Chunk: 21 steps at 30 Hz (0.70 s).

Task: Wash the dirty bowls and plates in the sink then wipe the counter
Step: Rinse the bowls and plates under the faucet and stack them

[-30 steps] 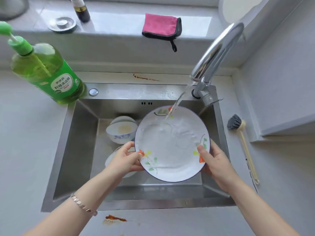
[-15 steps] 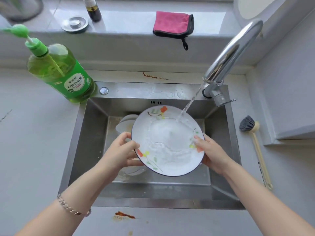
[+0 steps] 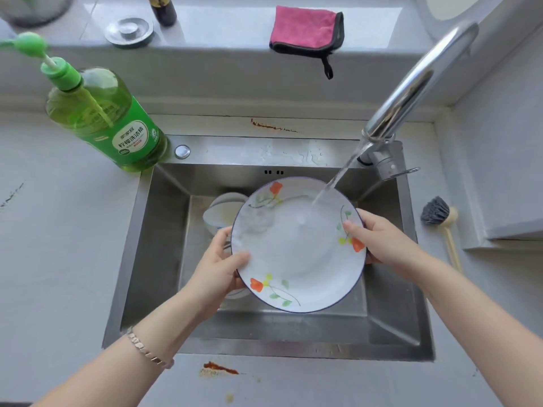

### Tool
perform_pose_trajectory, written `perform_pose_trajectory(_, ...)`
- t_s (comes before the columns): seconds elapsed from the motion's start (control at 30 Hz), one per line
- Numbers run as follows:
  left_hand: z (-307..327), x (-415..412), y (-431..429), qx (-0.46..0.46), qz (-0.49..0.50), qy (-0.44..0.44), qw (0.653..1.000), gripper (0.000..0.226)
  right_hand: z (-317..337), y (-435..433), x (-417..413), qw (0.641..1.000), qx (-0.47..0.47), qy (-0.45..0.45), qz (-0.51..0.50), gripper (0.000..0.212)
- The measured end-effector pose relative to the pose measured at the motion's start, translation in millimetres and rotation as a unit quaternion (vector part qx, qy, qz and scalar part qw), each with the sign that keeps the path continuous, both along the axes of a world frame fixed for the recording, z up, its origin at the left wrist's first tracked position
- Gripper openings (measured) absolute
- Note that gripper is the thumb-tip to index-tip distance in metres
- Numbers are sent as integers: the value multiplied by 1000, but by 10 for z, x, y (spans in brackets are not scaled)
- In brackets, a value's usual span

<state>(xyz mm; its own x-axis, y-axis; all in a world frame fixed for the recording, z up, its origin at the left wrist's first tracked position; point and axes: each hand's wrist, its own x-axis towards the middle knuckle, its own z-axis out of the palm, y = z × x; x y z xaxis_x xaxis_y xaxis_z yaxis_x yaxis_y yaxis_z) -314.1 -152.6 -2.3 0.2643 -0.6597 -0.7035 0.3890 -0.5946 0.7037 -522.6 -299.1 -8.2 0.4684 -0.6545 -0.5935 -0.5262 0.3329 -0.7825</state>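
Your left hand (image 3: 219, 268) grips the left rim of the floral plate (image 3: 296, 259), thumb on the face and fingers curled behind it. Your right hand (image 3: 379, 239) grips the opposite rim the same way. The plate hangs between your two sets of fingers, tilted, above the steel sink (image 3: 152, 245). The water stream (image 3: 335, 180) strikes the plate face just beyond your right thumb, fed by the chrome faucet (image 3: 411, 89) farther out. A white bowl (image 3: 220, 211) lies in the basin just beyond your left fingers, partly hidden by the plate. A dish brush (image 3: 440, 224) lies outboard of your right hand. The green dish soap bottle (image 3: 111, 121) stands well beyond your left. A brown sauce stain (image 3: 219, 368) marks the counter (image 3: 58, 259) behind your left wrist. A pink cloth (image 3: 304, 30) lies farthest off.
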Motion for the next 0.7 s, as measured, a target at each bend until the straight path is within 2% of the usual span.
perform_pose_trajectory(0.1,104,-10,-34,-44,-20,-80,996,40,-34,102,-45,997,-59,-25,-31,26)
perform_pose_trajectory(0.17,187,-3,-61,-52,-24,-121,991,43,-31,261,-70,988,-153,34,5,41)
perform_pose_trajectory(0.2,230,0,-76,-50,-23,-137,989,43,-2,358,-74,977,-201,55,51,48)
perform_pose_trajectory(0.27,305,6,-102,-37,-15,-154,987,40,50,560,-43,951,-253,35,172,61)
perform_pose_trajectory(0.37,385,21,-137,2,-2,-131,991,36,37,824,84,920,-229,14,318,81)
perform_pose_trajectory(0.4,404,33,-143,19,1,-117,993,36,-9,880,128,911,-247,2,330,80)
perform_pose_trajectory(0.5,422,81,-155,48,0,-89,995,40,-121,959,246,895,-371,-47,241,38)
perform_pose_trajectory(0.57,437,105,-179,58,0,-78,995,42,-125,922,302,881,-424,-57,201,24)
perform_pose_trajectory(0.63,454,121,-211,63,8,-61,996,40,-63,865,330,888,-421,-48,176,20)
perform_pose_trajectory(0.7,445,142,-255,55,-4,-60,997,34,-13,787,293,931,-338,-58,122,21)
